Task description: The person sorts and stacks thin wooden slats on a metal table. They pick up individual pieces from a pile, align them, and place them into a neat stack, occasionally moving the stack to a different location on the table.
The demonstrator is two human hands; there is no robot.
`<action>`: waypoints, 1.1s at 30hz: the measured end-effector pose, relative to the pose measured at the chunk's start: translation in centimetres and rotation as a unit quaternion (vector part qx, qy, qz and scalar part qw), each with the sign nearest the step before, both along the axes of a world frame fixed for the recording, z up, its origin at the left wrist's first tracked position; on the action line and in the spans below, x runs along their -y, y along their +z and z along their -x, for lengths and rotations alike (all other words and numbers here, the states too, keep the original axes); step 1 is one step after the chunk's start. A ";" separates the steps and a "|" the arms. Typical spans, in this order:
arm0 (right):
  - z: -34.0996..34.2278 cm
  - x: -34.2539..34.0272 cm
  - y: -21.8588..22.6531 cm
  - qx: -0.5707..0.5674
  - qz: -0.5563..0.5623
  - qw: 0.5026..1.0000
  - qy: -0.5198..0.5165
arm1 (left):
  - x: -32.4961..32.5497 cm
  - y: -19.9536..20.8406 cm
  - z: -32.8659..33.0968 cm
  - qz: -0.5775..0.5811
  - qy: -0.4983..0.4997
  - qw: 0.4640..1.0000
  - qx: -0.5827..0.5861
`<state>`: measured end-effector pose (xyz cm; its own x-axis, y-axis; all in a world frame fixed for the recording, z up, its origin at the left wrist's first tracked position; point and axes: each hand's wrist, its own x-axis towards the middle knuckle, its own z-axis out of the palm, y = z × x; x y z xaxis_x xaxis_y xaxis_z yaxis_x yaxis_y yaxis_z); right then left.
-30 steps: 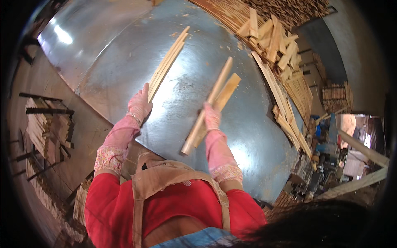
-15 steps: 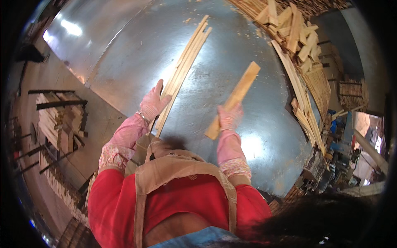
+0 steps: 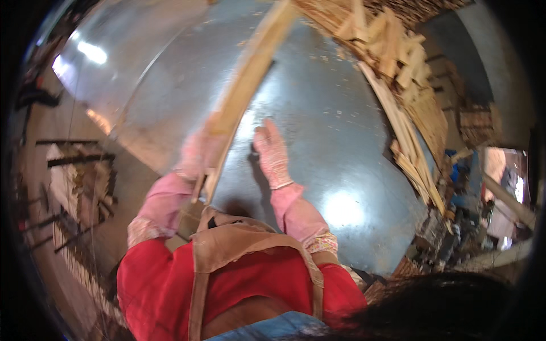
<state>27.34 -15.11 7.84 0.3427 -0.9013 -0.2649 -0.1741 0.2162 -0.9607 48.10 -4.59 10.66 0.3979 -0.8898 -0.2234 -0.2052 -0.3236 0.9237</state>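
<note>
My left hand [image 3: 198,149], in a pink glove and smeared by motion, grips a bundle of long pale wooden strips [image 3: 250,71] near its close end. The bundle slants away from me over a grey metal table [image 3: 318,148], its far end reaching the top of the view. Just right of the strips, my right hand [image 3: 273,150], also gloved, is open with its fingers stretched out and nothing in it. Blur hides whether the short board from before lies among the strips.
A heap of wood offcuts [image 3: 392,51] lies at the far right. Long slats [image 3: 398,131] line the table's right edge. Stacked wood pieces [image 3: 77,173] stand in a black rack on the left. Machinery and clutter [image 3: 443,238] are at the lower right.
My right hand has let go of the short board and moved left, beside the strips. The strips in my left hand have shifted and now look larger and blurred.
</note>
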 end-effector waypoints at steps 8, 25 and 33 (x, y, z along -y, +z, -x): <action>20.2 8.3 -9.4 -0.222 0.009 0.975 -0.020 | -6.0 -8.0 -14.0 -0.334 -0.039 0.841 0.425; 62.8 46.5 -2.6 -0.685 0.073 0.716 -0.110 | 3.7 -11.0 6.8 -0.283 0.058 0.828 0.480; 56.9 44.6 -3.4 -0.590 0.007 0.807 0.023 | 2.9 -11.2 6.6 -0.296 0.045 0.813 0.499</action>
